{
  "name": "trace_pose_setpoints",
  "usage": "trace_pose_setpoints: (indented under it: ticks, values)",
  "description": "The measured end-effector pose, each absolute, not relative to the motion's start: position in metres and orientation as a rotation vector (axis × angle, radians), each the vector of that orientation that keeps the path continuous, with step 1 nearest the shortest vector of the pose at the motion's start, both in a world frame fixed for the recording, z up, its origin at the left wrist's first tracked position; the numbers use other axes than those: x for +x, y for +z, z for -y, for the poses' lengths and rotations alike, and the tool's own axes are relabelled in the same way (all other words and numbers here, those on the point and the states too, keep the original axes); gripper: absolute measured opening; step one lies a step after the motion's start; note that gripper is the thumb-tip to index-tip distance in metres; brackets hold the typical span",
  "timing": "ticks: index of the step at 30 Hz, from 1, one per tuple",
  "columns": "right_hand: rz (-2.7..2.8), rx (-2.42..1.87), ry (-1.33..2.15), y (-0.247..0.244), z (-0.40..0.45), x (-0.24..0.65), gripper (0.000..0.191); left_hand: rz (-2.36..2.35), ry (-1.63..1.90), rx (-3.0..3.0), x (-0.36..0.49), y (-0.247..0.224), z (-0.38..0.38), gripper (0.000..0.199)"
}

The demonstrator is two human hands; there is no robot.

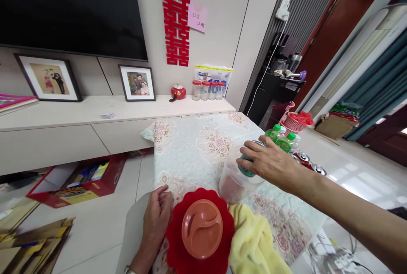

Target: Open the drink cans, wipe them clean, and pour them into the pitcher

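My right hand (270,161) is closed from above around a can with a teal side (246,167) and a silvery rim. The can overlaps the translucent plastic tub (229,180); I cannot tell whether it is inside the tub or just behind it. My left hand (158,208) rests at the table's left edge with loose fingers, holding nothing. Beside it is a red scalloped tray (177,246), with an orange divided dish (203,223) in its middle. A yellow cloth (254,240) lies right of the tray, in front of the tub.
Green-capped bottles (287,141) and several drink cans (303,158) stand past my right forearm. A floral cloth covers the table (187,151). Behind it is a white cabinet (127,115) with red-lidded jars (204,90). A red box (104,178) sits on the floor at left.
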State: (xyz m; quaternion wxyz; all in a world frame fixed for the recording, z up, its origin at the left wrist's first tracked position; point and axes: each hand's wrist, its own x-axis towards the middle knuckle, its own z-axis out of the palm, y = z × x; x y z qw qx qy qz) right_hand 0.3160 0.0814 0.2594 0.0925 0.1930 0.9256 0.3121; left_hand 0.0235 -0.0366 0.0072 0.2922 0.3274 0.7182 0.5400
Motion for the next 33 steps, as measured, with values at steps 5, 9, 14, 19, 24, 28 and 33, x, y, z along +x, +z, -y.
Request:
trace_pose_setpoints:
  ticks: [5,9,14,19,24,28,33]
  values:
    - [-2.761,0.566,0.949,0.257,-0.082,0.318,0.030,-1.926,1.433,0.894,0.024,0.009,0.036,0.064]
    - [-2.751,0.599,0.996,0.258,-0.082,0.317,0.032,-1.923,1.414,0.875,0.024,0.010,0.036,0.066]
    - [-2.746,0.594,0.978,0.257,-0.083,0.316,0.032,-1.947,1.400,0.899,0.024,0.012,0.037,0.065]
    - [-2.753,0.591,1.004,0.258,-0.083,0.317,0.033,-1.930,1.421,0.896,0.024,0.010,0.036,0.064]
    - [-2.744,0.588,1.001,0.259,-0.080,0.316,0.034,-1.922,1.439,0.894,0.025,0.010,0.037,0.063]
    - [-2.765,0.674,0.944,0.255,-0.082,0.320,0.044,-1.917,1.441,0.902,0.027,0.014,0.039,0.059]
    - [-2.943,0.799,0.660,0.252,-0.089,0.332,0.075,-1.921,1.455,0.890,0.028,0.016,0.039,0.058]
